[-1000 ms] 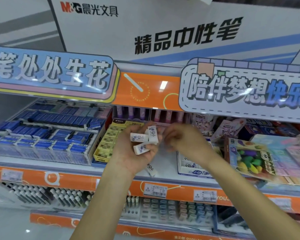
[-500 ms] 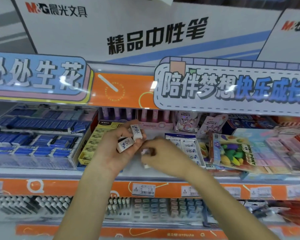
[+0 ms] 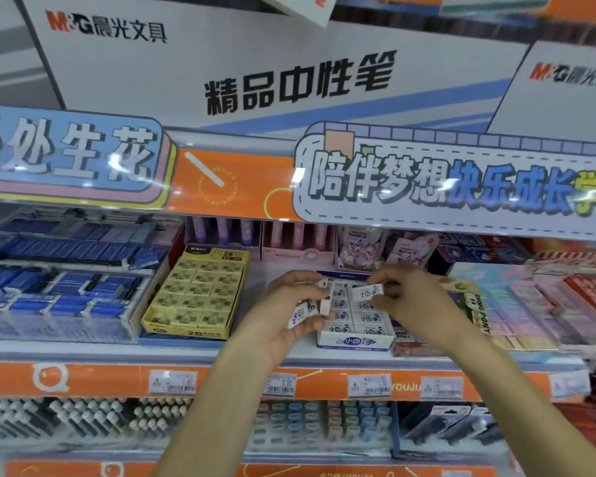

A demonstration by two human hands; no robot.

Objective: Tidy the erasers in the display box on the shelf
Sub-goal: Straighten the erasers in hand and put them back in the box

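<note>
Shelf (image 3: 221, 352): yellow box (image 3: 197, 294) beside erasers (image 3: 355, 316)

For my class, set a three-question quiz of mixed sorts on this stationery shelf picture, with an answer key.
1. True or false: the right hand holds a white eraser above the white display box.
2. Multiple choice: what stands directly left of the white display box? A) a yellow 2B eraser box B) a stack of notebooks C) a glue bottle
3. Fill in: the left hand holds several loose white ____.

Key: 1 true; 2 A; 3 erasers
</note>
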